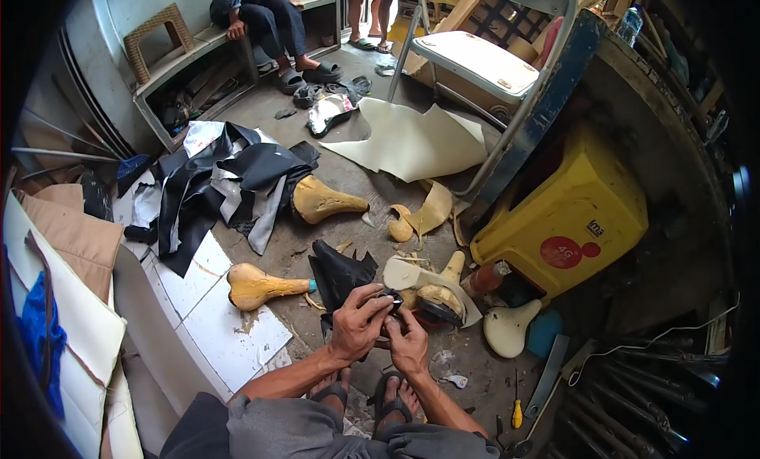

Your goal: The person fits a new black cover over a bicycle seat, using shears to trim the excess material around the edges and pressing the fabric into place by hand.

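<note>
My left hand (358,323) and my right hand (408,342) meet just above my sandalled feet, both closed on a small dark piece with a pale edge (390,302). What the piece is I cannot tell. Right behind my hands lies a crumpled sheet of black cover material (340,273). A bicycle saddle with yellow foam and a black cover (439,300) sits to the right of my fingers. A bare yellow foam saddle (257,285) lies on the floor to the left.
A second foam saddle (321,199) lies beside a heap of black material (229,182). A yellow plastic box (570,213) stands right, a white saddle (507,328) and a yellow-handled screwdriver (516,411) near it. A folding chair (475,59) and a seated person (269,23) are behind.
</note>
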Action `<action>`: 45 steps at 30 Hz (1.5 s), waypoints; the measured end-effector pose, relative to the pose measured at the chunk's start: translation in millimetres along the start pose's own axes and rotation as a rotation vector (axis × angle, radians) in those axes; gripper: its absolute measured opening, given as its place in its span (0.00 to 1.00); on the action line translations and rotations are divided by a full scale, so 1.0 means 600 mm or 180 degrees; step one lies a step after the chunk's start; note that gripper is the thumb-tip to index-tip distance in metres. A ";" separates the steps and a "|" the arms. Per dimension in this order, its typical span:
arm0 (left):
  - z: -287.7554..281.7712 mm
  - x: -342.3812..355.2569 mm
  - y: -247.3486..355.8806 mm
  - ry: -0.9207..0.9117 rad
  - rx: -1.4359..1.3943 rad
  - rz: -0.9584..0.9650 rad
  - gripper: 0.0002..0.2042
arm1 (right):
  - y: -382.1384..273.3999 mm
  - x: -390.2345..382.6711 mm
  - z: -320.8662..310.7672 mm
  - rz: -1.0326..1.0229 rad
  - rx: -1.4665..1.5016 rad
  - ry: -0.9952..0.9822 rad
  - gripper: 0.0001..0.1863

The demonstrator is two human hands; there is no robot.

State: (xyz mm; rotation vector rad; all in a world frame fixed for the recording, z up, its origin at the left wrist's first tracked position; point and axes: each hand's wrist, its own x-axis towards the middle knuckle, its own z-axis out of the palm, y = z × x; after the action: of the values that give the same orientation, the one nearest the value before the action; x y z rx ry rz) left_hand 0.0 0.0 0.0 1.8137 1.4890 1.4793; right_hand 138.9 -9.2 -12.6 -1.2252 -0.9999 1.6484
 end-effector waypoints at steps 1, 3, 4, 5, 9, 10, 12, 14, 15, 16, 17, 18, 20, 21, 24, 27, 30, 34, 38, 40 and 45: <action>0.000 -0.005 0.000 0.0008 -0.0018 0.0049 0.11 | 0.001 -0.002 0.002 -0.0022 -0.0038 0.0036 0.19; 0.003 0.006 0.002 0.0045 -0.0055 0.0142 0.11 | 0.001 0.005 0.000 -0.0095 -0.0097 0.0071 0.19; 0.005 0.023 0.007 0.0029 -0.0027 0.0084 0.09 | 0.002 0.015 -0.003 -0.0162 -0.0194 0.0155 0.18; 0.009 0.035 0.010 0.0011 0.0000 0.0024 0.08 | 0.000 0.024 -0.007 -0.0228 -0.0289 0.0241 0.18; 0.018 0.015 0.014 -0.0021 0.0080 -0.0048 0.07 | 0.005 0.011 -0.008 -0.0669 -0.1131 0.0383 0.15; 0.019 0.009 0.011 0.0003 0.0117 -0.0004 0.06 | 0.005 0.007 -0.005 -0.0521 -0.0904 0.0405 0.15; 0.017 0.006 0.011 0.0016 0.0144 0.0031 0.06 | 0.005 0.001 -0.003 -0.0361 -0.0680 0.0439 0.15; 0.013 0.015 0.015 -0.0128 0.0568 0.0139 0.06 | 0.005 -0.002 -0.003 -0.0551 -0.1089 0.0483 0.15; 0.011 0.013 0.015 -0.0121 0.0574 0.0138 0.06 | 0.001 -0.003 -0.001 -0.0554 -0.1089 0.0475 0.15; 0.011 0.009 0.012 -0.0302 0.0438 -0.0161 0.07 | -0.004 -0.005 0.001 -0.0464 -0.1113 0.0485 0.15; 0.011 0.007 0.009 -0.0481 0.0301 -0.0461 0.08 | -0.007 -0.007 0.002 -0.0373 -0.1137 0.0495 0.15; 0.012 0.006 0.004 -0.0479 0.0302 -0.0466 0.08 | -0.004 -0.006 0.002 -0.0370 -0.1139 0.0490 0.15; 0.015 0.004 -0.005 -0.0424 0.0005 -0.0505 0.09 | 0.006 -0.003 -0.001 -0.0474 -0.1058 0.0513 0.17; 0.015 0.003 -0.007 -0.0425 0.0002 -0.0512 0.09 | 0.004 -0.002 0.000 -0.0466 -0.1062 0.0513 0.17; 0.014 0.005 -0.007 -0.0372 -0.0077 -0.0504 0.11 | -0.004 -0.002 0.003 -0.0460 -0.1161 0.0500 0.17; 0.010 0.007 0.003 -0.0255 0.0145 -0.0369 0.09 | -0.004 -0.003 0.004 -0.0541 -0.1496 0.0498 0.17; 0.008 0.006 0.003 -0.0219 0.0138 -0.0438 0.08 | 0.002 0.000 0.005 -0.0601 -0.1270 0.0455 0.17; 0.010 0.002 0.006 -0.0332 -0.0007 -0.0508 0.07 | -0.001 -0.006 -0.001 -0.0274 -0.0928 0.0492 0.16; 0.016 0.008 0.001 -0.0305 -0.0238 -0.0432 0.06 | -0.003 -0.002 -0.003 -0.0210 -0.0434 0.0461 0.15; 0.013 0.008 -0.002 -0.0320 -0.0282 -0.0522 0.06 | -0.014 -0.005 -0.001 -0.0087 -0.0303 0.0333 0.16; 0.008 0.008 0.001 -0.0450 -0.0293 -0.0447 0.06 | -0.005 0.007 -0.038 -0.0022 -0.0053 -0.0195 0.18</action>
State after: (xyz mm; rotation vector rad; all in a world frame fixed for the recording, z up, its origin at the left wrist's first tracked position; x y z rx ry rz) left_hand 3.8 5.5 1.4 1.6860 1.4244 1.3030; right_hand 160.6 -1.4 -16.0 -1.1872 -1.0562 1.6842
